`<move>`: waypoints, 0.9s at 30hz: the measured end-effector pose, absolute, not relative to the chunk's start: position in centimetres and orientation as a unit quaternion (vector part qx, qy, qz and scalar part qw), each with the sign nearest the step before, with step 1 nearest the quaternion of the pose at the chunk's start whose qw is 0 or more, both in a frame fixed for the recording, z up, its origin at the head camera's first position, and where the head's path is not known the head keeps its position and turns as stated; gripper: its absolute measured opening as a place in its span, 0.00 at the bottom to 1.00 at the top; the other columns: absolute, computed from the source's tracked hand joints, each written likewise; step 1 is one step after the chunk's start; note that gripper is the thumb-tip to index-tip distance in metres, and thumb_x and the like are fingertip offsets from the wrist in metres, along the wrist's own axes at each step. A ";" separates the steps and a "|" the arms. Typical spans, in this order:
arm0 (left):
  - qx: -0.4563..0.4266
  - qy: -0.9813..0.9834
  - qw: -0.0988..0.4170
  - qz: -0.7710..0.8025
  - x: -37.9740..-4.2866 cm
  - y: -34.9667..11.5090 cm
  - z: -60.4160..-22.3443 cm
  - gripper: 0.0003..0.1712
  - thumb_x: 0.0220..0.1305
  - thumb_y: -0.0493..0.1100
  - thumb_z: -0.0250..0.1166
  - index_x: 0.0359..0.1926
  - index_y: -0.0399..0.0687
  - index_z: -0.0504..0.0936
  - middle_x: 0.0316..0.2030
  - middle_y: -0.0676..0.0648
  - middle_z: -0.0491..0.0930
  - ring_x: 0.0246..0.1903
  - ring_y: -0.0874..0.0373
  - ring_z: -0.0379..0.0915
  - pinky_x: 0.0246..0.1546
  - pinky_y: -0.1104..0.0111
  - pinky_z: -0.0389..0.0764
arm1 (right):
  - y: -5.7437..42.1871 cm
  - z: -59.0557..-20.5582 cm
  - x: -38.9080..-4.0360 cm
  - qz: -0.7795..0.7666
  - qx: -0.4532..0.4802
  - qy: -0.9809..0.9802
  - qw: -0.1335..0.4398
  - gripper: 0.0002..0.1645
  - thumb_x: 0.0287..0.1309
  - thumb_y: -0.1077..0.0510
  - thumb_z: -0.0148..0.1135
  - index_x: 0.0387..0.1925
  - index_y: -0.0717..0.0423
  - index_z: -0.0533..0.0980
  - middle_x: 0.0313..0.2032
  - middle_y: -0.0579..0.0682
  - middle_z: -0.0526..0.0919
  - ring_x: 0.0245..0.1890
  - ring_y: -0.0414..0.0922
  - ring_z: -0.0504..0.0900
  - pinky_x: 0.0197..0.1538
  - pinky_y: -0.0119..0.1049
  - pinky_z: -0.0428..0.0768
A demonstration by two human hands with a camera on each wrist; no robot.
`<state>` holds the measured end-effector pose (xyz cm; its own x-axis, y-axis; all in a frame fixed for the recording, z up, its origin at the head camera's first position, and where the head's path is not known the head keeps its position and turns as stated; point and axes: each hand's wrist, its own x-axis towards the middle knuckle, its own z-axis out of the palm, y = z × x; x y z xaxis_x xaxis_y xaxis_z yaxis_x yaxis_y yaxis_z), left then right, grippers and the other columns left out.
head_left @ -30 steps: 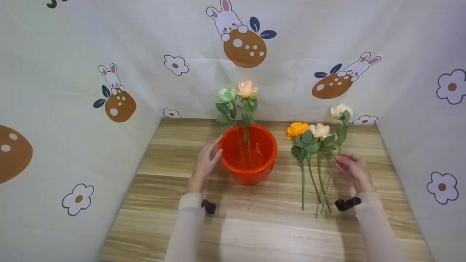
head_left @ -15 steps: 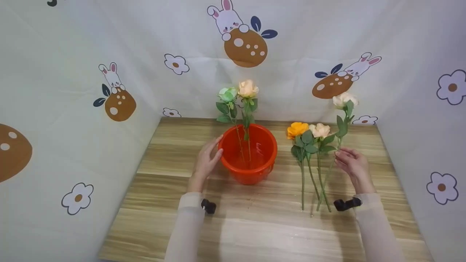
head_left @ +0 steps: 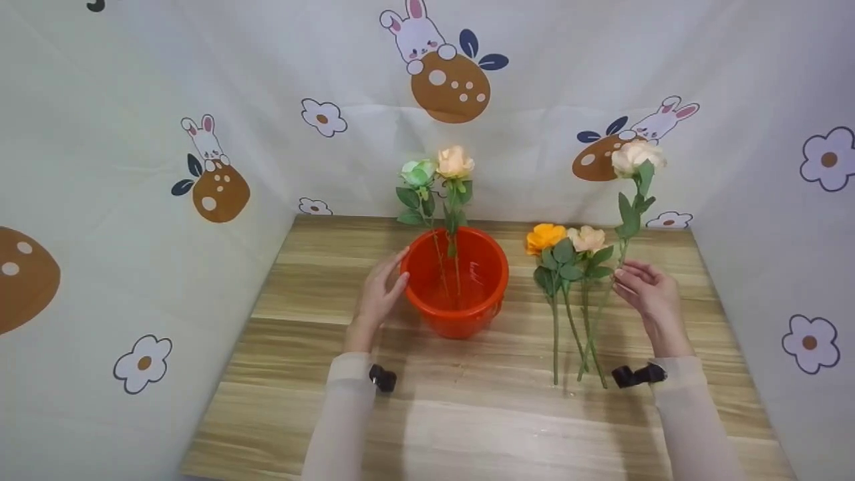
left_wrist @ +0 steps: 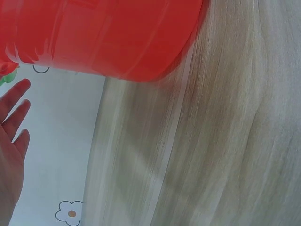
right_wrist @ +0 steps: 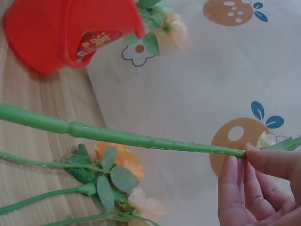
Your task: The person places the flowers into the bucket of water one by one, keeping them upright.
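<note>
My right hand pinches the green stem of a cream artificial rose between thumb and fingers. In the right wrist view the stem runs slanting across, its bloom mostly behind the hand. My left hand rests with relaxed fingers at the left rim of a red bucket; the left wrist view shows its fingers straight and spread beside the wall. Inside the bucket stand a green rose and a peach rose, leaning on the far rim.
On the wooden table, right of the bucket, lie an orange rose and a pale peach rose with several stems side by side. A printed cloth encloses the back and sides.
The cream rose has risen, its bloom going up the head view and its stem end lifting from the others' ends. My right hand moved slightly up with it; the left hand stayed put.
</note>
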<state>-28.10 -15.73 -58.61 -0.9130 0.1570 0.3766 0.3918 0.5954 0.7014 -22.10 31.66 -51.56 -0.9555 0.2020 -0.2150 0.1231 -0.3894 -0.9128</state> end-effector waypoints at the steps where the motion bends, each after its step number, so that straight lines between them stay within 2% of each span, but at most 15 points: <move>1: -0.155 -0.883 0.140 -0.421 -28.1 -15.7 -58.6 0.28 0.71 0.51 0.58 0.70 0.58 0.72 0.68 0.46 0.74 0.69 0.45 0.66 0.73 0.49 0.63 | 31.5 -51.4 -22.1 0.821 -0.143 -0.552 0.027 0.11 0.59 0.71 0.64 0.37 0.53 0.79 0.29 0.43 0.86 0.31 0.36 0.87 0.38 0.28 0.87; 5: -0.155 -0.882 0.145 -0.420 -28.1 -15.7 -58.7 0.27 0.71 0.51 0.59 0.70 0.58 0.72 0.67 0.46 0.74 0.69 0.44 0.67 0.73 0.49 0.64 | 31.0 -50.7 -22.3 0.824 -0.123 -0.552 0.035 0.10 0.59 0.72 0.64 0.38 0.56 0.79 0.30 0.44 0.85 0.31 0.37 0.87 0.39 0.29 0.87; 17: -0.176 -0.872 0.166 -0.426 -28.2 -15.6 -58.7 0.28 0.69 0.48 0.60 0.68 0.52 0.74 0.65 0.43 0.77 0.67 0.41 0.69 0.71 0.47 0.66 | 29.0 -48.3 -23.1 0.817 -0.086 -0.567 0.053 0.12 0.59 0.72 0.64 0.38 0.53 0.81 0.30 0.43 0.84 0.31 0.37 0.86 0.37 0.28 0.87; 27: -0.170 -0.879 0.156 -0.417 -28.2 -15.7 -58.6 0.28 0.70 0.49 0.59 0.69 0.53 0.73 0.66 0.42 0.75 0.68 0.42 0.68 0.72 0.48 0.65 | 27.4 -46.4 -24.1 0.813 -0.065 -0.576 0.058 0.12 0.56 0.69 0.68 0.38 0.52 0.81 0.31 0.44 0.83 0.31 0.37 0.86 0.37 0.28 0.87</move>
<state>-28.19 -15.65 -58.63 -0.8937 0.1692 0.4156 0.4291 0.5935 0.6809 -24.11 27.38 -46.41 -0.9848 0.1695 -0.0377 -0.0207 -0.3301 -0.9437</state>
